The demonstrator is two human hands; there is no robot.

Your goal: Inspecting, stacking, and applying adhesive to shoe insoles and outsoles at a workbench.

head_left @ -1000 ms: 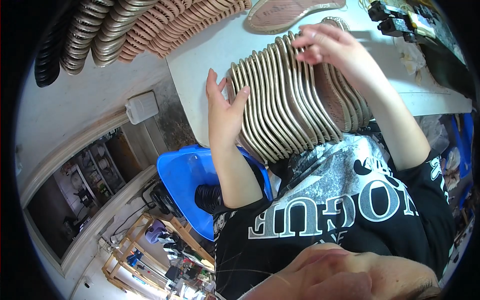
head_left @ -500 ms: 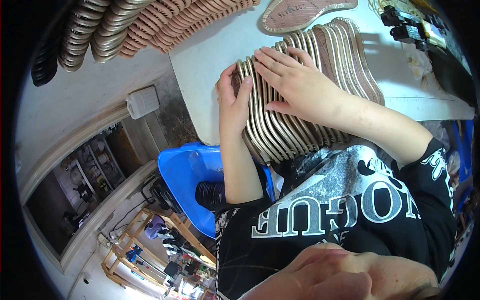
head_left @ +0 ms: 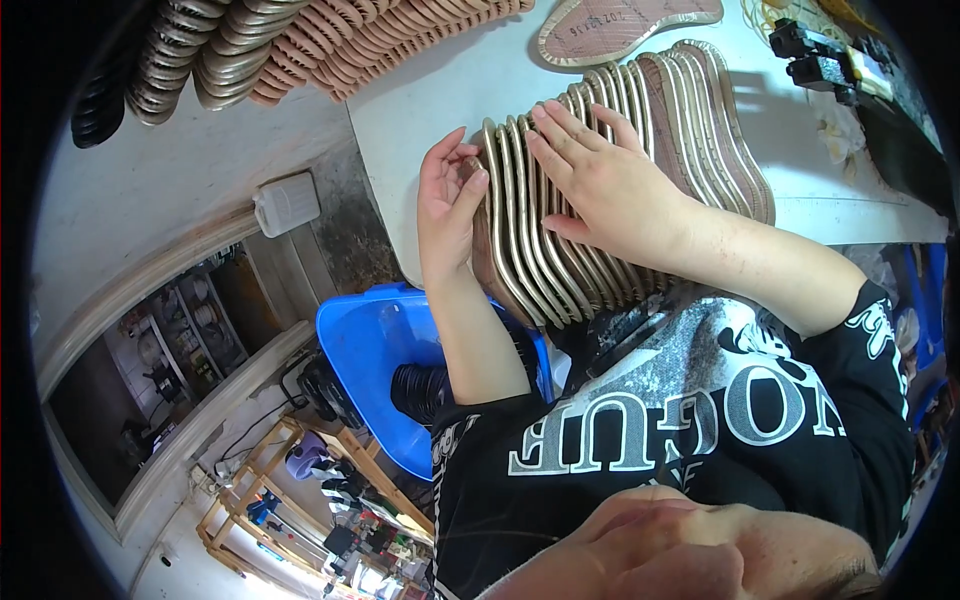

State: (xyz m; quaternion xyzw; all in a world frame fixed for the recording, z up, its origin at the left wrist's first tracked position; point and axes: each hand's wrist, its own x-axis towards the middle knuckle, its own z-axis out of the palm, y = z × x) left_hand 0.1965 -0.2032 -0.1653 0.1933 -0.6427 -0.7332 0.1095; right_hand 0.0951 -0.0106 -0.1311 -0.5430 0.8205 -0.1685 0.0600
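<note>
**Left hand (head_left: pixel 447 210) and right hand (head_left: pixel 612 190) at a row of gold-edged sole pieces (head_left: pixel 665 130)**

The row stands on edge on a white table (head_left: pixel 388 150), its pieces packed closely side by side, between 1 and 2 o'clock from the middle of the view. Beyond the right hand, toward 3 o'clock, the pieces lean and show more of their brownish-pink faces.

The right hand lies palm down across the top edges, its fingers stretched and slightly spread toward 10 o'clock; it rests on the pieces with a released grip. Its forearm comes in from the row's 4 o'clock.

The left hand is at the row's 9 o'clock end, fingers curled and thumb beside the endmost piece. It may be pinching that piece, but the contact is partly hidden, so one cannot tell whether the grip is closed.

At the row's 12 o'clock a single sole piece (head_left: pixel 625 28) lies flat on the table. A black device (head_left: pixel 825 68) sits at 2 o'clock. Toward 10 o'clock runs a stack of pink pieces (head_left: pixel 345 50), with metallic stacks (head_left: pixel 235 65) farther out. At 8 o'clock, below the table's level, a blue bin (head_left: pixel 350 335) holds dark ridged items (head_left: pixel 418 390). A white jug (head_left: pixel 288 204) stands at 9 o'clock.
</note>
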